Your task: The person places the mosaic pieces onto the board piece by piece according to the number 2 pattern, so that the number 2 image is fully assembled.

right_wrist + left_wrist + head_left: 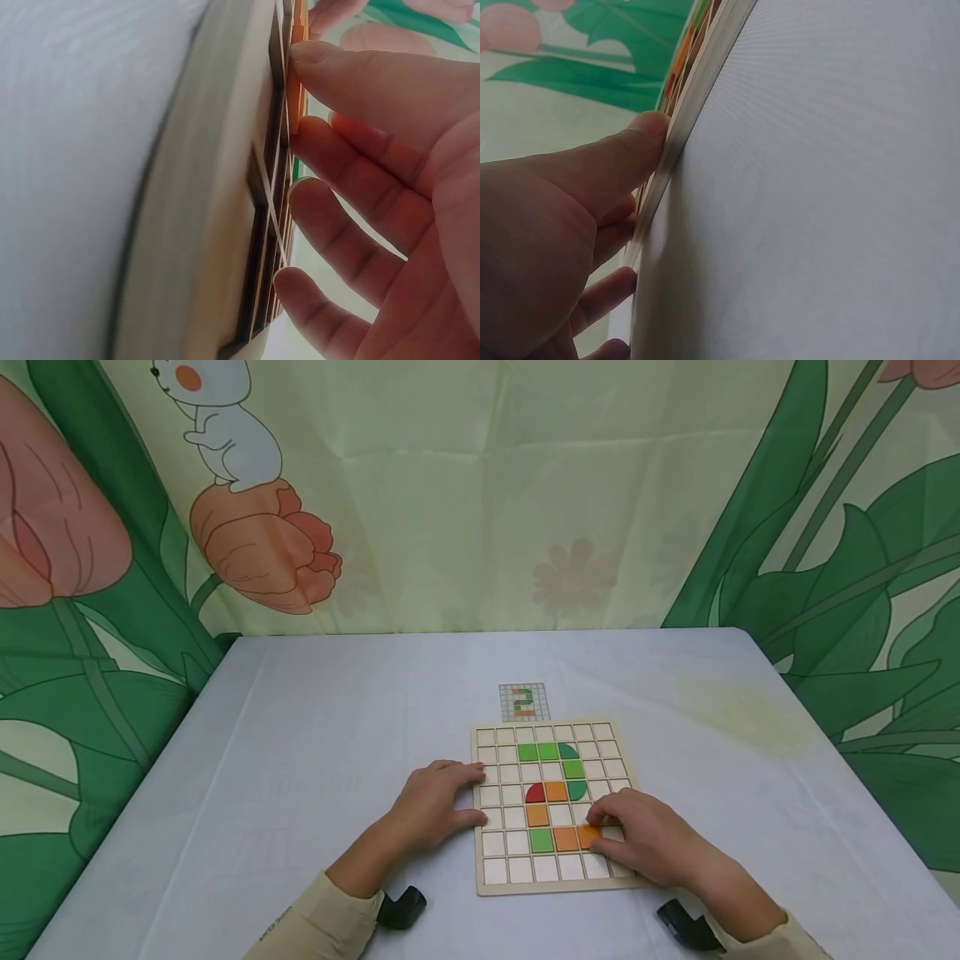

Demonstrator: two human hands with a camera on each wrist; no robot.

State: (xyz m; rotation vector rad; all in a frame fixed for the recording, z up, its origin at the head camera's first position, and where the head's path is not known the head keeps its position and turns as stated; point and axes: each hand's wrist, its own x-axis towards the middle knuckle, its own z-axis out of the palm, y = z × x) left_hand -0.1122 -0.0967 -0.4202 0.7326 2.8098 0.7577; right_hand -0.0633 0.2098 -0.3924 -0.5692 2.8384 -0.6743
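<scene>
A square wooden grid board (480, 877) lies on the table, with green, orange and red tiles in some of its cells. My left hand (438, 802) rests against the board's left edge. Its thumb (641, 139) and fingertips touch the wooden rim, fingers fairly straight. At the lower right of the board, my right hand (660, 839) pinches an orange tile (588, 837) between thumb and index finger. That tile (295, 101) sits at the right end of the bottom coloured row, beside another orange tile (566, 839) and a green tile (541, 840). The thumb partly hides it.
Just beyond the board's far edge lies a small pattern card (524, 702) printed with a 2-like figure on a grid. A white cloth covers the table (337, 718). Behind it hangs a printed curtain (480, 510). Black wrist devices (402, 908) show at both sleeves.
</scene>
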